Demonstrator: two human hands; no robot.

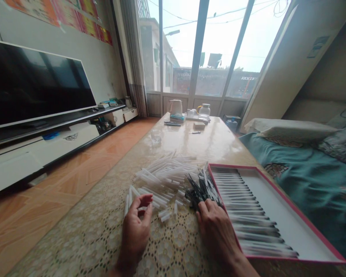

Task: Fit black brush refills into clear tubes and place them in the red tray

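Pink-rimmed box (300, 231) holding dark-tipped white sticks (242, 211). Right hand (215, 223) resting at black strips (200, 190) beside box, grip unclear; left hand (137, 225) curling near white tubes (164, 171), thumb and fingers apart. Patterned table (167, 254) bearing box; window (213, 46) standing beyond.

Daylight enters through tall framed windows (200, 42) at the far end; outside we see a building (150, 42). A curtain (134, 57) hangs on their left. Left wall (75, 46): bright posters (66, 15) above a dark-screened television (37, 80) on a low cabinet (80, 132). Floor (112, 142): orange tile. Centre, we record a long table (225, 142), pattern-topped; right, shadowed, teal fabric (305, 163) over low furniture.
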